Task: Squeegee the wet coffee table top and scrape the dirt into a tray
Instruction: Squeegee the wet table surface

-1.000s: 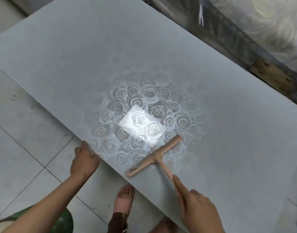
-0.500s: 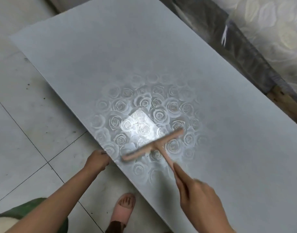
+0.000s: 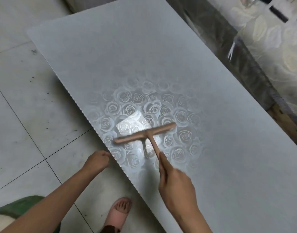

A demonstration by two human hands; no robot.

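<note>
So this was mid-wipe, I'd say. The right hand (image 3: 176, 184) had the squeegee (image 3: 145, 135) by its handle, fingers wrapped round it and the index finger laid straight along the stem. The blade sat flat on the table top (image 3: 161, 56), close to the near edge, right across the shiny wet patch where the rose pattern showed through. The blade looked a bit blurred, so my guess is it was on the move.

The left hand (image 3: 97, 161) was down at the table's near edge with its fingers curled, touching or just beside the rim. Honestly I couldn't tell if it was gripping the edge, holding something under it, or just bunched up.

As for the tray, there wasn't one anywhere in the shot, so no idea what was in it, if anything. There was something green in the bottom left corner (image 3: 18, 206), but I couldn't make out what it was.

Next move, as I read it: draw the blade to the edge with even pressure, and have something under that edge first, or the dirty water just lands on the floor tiles (image 3: 26, 115), right by the foot in the pink sandal (image 3: 119, 214).
</note>
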